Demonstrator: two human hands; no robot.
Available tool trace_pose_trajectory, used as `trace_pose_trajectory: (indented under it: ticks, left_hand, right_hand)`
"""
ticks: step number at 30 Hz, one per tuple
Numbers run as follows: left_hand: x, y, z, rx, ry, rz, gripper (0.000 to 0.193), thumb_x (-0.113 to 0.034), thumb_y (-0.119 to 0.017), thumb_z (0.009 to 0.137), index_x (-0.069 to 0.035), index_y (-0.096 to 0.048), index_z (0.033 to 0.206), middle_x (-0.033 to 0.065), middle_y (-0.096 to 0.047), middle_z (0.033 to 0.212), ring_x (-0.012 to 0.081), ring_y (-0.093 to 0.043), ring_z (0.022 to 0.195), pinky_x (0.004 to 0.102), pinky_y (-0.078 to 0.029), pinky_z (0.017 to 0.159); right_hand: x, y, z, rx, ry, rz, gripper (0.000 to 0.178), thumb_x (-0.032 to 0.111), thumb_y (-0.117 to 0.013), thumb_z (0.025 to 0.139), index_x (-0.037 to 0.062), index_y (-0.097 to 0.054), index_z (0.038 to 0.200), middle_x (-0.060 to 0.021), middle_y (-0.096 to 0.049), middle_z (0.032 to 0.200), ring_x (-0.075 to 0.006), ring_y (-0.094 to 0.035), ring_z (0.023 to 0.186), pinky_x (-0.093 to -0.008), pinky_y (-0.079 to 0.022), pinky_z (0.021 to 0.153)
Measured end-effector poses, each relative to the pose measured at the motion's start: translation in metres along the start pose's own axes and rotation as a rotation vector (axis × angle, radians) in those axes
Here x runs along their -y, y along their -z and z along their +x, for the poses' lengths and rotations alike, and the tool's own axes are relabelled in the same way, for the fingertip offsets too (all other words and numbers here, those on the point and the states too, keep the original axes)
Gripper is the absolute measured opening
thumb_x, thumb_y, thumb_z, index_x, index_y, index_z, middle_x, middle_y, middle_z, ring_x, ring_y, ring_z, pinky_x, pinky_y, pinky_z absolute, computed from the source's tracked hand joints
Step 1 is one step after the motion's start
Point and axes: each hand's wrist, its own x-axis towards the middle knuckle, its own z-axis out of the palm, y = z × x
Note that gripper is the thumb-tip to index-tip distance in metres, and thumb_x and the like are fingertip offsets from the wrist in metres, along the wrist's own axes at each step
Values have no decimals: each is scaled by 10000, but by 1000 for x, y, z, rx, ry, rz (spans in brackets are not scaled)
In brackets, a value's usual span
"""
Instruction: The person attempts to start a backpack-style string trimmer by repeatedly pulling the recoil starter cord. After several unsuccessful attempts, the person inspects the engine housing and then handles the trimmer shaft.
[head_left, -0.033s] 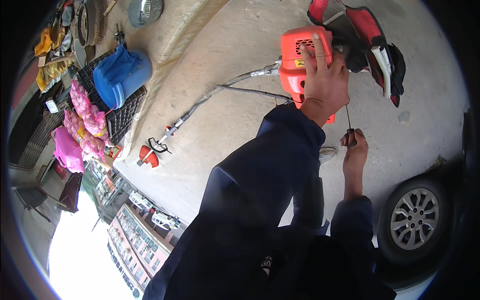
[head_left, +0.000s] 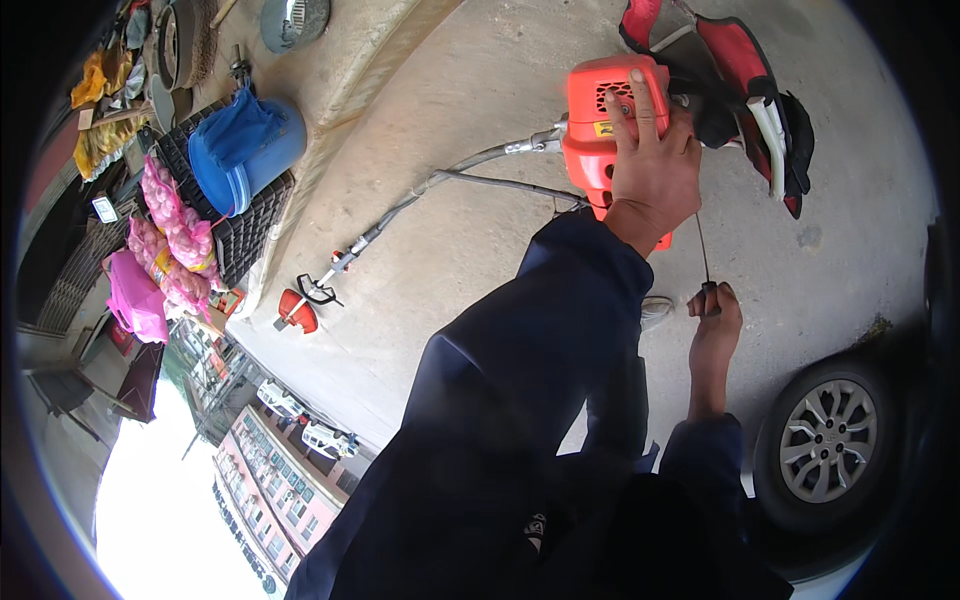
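Observation:
My left hand (head_left: 655, 165) lies with fingers stretched out over the red engine housing (head_left: 590, 125) of a brush cutter, pressing on its vented cover. My right hand (head_left: 715, 330) is closed round the black pull-start handle (head_left: 709, 297). A thin starter cord (head_left: 704, 245) runs taut between that handle and the engine, below my left hand. From the engine a flexible drive shaft (head_left: 475, 160) curves away to the left and ends in a metal tube with a red guard (head_left: 298, 312).
A red and black backpack harness (head_left: 745, 65) with a white tube lies beside the engine. A car wheel (head_left: 828, 440) stands at lower right. Left, beyond a concrete ledge (head_left: 365, 75), are a blue bucket (head_left: 265, 150) and pink net bags (head_left: 180, 225). My shoe (head_left: 656, 312) is near my right hand.
My right hand has drawn the pull-start handle farther from the engine, toward me, so more cord shows. My left hand and the engine have shifted slightly right in view.

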Motion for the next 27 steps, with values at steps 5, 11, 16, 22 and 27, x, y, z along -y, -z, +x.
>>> trace_pose_trajectory:
  ticks: [5, 11, 16, 22, 27]
  left_hand:
    - [0, 0, 0, 9, -9, 16, 317, -272, -724, 766, -101, -830, 1012, 113, -621, 1380, 677, -206, 1493, 874, -137, 1134]
    - [0, 2, 1, 36, 4, -54, 339, -316, -743, 745, -92, -828, 984, 105, -615, 1389, 671, -204, 1496, 863, -137, 1139]
    - [1, 6, 3, 71, -7, 20, 323, -320, -736, 770, -101, -828, 990, 116, -584, 1443, 666, -160, 1513, 861, -124, 1150]
    - [3, 10, 0, 59, -59, 219, 295, -266, -631, 929, -150, -773, 1161, 39, -574, 1463, 625, -310, 1430, 819, -316, 1102]
    - [-5, 9, 4, 199, -71, 137, 345, -366, -641, 925, -184, -776, 1184, 30, -486, 1589, 658, -70, 1533, 820, -153, 1181]
  right_hand:
    - [4, 4, 13, 112, 82, -76, 281, 235, -517, 1036, 95, -457, 800, -25, -422, 747, -175, -468, 727, -343, -401, 753]
    - [-22, -40, 133, 23, -40, -93, 255, 233, -561, 1009, 85, -622, 811, -13, -555, 719, -135, -502, 646, -325, -400, 645]
    - [-11, -60, 93, -26, -33, -160, 299, 276, -586, 988, 111, -581, 738, 9, -508, 644, -125, -416, 546, -319, -332, 570]
    - [192, 95, -368, -136, -115, -204, 510, 363, -499, 1092, 80, -404, 679, -56, -465, 685, -148, -400, 576, -346, -350, 588]
    - [226, 204, -539, -1057, -189, 37, 426, 386, -533, 1079, 101, -493, 764, -41, -454, 692, -192, -444, 694, -331, -376, 686]
